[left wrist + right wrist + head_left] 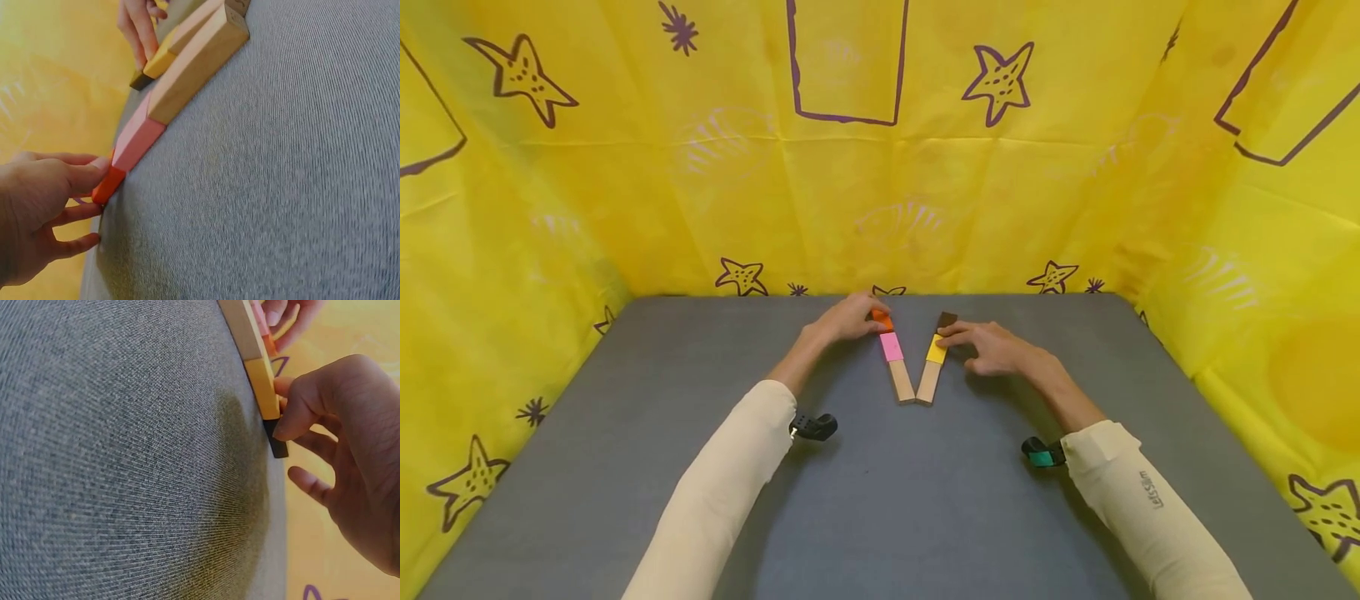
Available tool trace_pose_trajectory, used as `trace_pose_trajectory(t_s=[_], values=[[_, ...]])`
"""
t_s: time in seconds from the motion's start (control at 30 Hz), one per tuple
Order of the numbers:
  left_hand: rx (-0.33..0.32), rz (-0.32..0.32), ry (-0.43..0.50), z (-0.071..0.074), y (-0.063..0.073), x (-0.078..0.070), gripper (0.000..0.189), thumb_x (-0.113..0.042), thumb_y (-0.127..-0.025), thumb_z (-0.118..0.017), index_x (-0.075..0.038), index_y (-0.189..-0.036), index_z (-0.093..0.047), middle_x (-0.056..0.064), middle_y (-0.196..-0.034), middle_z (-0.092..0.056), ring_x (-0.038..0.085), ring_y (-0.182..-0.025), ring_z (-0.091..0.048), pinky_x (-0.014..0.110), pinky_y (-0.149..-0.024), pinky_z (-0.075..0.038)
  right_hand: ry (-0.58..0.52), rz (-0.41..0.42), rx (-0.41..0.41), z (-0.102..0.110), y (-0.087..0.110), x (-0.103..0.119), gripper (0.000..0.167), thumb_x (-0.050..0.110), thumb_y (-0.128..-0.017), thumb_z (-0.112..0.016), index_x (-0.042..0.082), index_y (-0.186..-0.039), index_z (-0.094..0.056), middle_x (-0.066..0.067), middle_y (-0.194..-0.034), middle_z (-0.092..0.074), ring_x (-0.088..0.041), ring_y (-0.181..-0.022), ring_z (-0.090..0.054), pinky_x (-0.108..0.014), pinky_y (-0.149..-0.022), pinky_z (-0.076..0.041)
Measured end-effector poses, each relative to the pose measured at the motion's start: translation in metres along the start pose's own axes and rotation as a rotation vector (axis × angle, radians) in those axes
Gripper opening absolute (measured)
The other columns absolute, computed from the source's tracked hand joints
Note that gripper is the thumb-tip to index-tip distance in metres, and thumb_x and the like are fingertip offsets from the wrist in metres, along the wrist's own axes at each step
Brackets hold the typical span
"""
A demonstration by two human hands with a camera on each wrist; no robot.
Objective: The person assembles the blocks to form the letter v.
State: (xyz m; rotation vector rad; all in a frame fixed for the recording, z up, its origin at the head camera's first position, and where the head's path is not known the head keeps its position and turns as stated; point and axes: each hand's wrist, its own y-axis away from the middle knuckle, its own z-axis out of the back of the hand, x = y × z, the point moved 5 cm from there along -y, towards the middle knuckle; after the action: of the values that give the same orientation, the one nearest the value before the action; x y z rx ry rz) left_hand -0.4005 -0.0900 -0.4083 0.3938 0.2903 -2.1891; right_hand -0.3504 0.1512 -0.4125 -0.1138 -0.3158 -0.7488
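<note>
Two rows of wooden blocks form a V on the table, meeting at the near end. The left row has a plain wood block point(902, 382), a pink block point(891, 347) and an orange block point(883, 322) at its far end. My left hand point(847, 318) pinches the orange block between thumb and fingers. In the right row lie another plain wood block point(928, 383), a yellow block point(936, 350) and a dark brown block point(947, 319). With thumb in front and fingers behind, my right hand point(353, 431) holds the dark brown block beside the yellow one.
Grey fabric covers the table point(880, 500). A yellow curtain point(850, 192) with starfish drawings rises right behind the blocks and along both sides. Black straps point(815, 426) sit at my wrists, below the cream sleeves point(715, 492).
</note>
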Motion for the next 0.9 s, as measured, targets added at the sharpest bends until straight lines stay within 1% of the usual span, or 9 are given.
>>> trace_pose_trajectory(t_s=[0.07,0.2,0.37,0.57,0.67,0.9], values=[[0.009,-0.005,-0.001,-0.0014,0.0014,-0.0009,0.037,-0.016,-0.101,-0.07,0.002,-0.133,-0.07,0.02,-0.134,-0.07,0.034,-0.126,-0.062,0.045,-0.11,-0.052,0.003,0.008,0.001,-0.0013,-0.0003,0.0007,0.063,0.002,-0.081,-0.056,0.008,-0.143,-0.065,-0.015,-0.155,-0.056,-0.041,-0.146,-0.05,-0.069,-0.113,-0.04],[0.025,-0.002,0.006,-0.0034,0.0039,-0.0019,0.035,-0.015,-0.101,-0.069,0.0,-0.132,-0.071,0.02,-0.134,-0.069,0.034,-0.127,-0.061,0.046,-0.113,-0.051,-0.004,0.008,0.005,-0.0032,0.0001,0.0023,0.063,0.002,-0.08,-0.056,0.009,-0.143,-0.065,-0.015,-0.155,-0.057,-0.041,-0.144,-0.051,-0.068,-0.113,-0.041],[0.026,-0.007,0.007,-0.0023,0.0052,-0.0019,0.032,-0.015,-0.102,-0.068,-0.002,-0.131,-0.072,0.018,-0.132,-0.069,0.033,-0.125,-0.061,0.045,-0.111,-0.052,0.005,-0.01,-0.002,-0.0025,-0.0006,0.0024,0.064,0.002,-0.081,-0.056,0.01,-0.143,-0.065,-0.013,-0.156,-0.056,-0.04,-0.145,-0.05,-0.069,-0.113,-0.039],[0.025,-0.017,-0.001,-0.0003,0.0051,-0.0014,0.032,-0.013,-0.102,-0.068,-0.002,-0.131,-0.072,0.019,-0.134,-0.069,0.034,-0.128,-0.061,0.046,-0.112,-0.051,0.003,-0.005,-0.006,-0.001,-0.0014,0.0025,0.063,0.002,-0.082,-0.056,0.011,-0.143,-0.065,-0.013,-0.155,-0.056,-0.039,-0.145,-0.05,-0.068,-0.113,-0.04],[0.033,-0.014,0.0,-0.0004,0.0058,-0.002,0.033,-0.013,-0.102,-0.068,-0.002,-0.133,-0.071,0.019,-0.136,-0.068,0.034,-0.129,-0.06,0.046,-0.114,-0.051,0.007,-0.004,-0.005,-0.0016,-0.0011,0.0019,0.064,0.003,-0.081,-0.055,0.011,-0.143,-0.065,-0.013,-0.155,-0.056,-0.04,-0.145,-0.05,-0.069,-0.113,-0.039],[0.052,0.015,0.008,-0.0014,0.0088,-0.0038,0.036,-0.015,-0.102,-0.067,-0.003,-0.136,-0.069,0.018,-0.139,-0.065,0.033,-0.131,-0.058,0.045,-0.116,-0.048,0.005,-0.014,-0.001,-0.0009,-0.0002,0.0025,0.064,0.002,-0.081,-0.054,0.011,-0.143,-0.065,-0.013,-0.155,-0.056,-0.04,-0.145,-0.05,-0.066,-0.113,-0.041]])
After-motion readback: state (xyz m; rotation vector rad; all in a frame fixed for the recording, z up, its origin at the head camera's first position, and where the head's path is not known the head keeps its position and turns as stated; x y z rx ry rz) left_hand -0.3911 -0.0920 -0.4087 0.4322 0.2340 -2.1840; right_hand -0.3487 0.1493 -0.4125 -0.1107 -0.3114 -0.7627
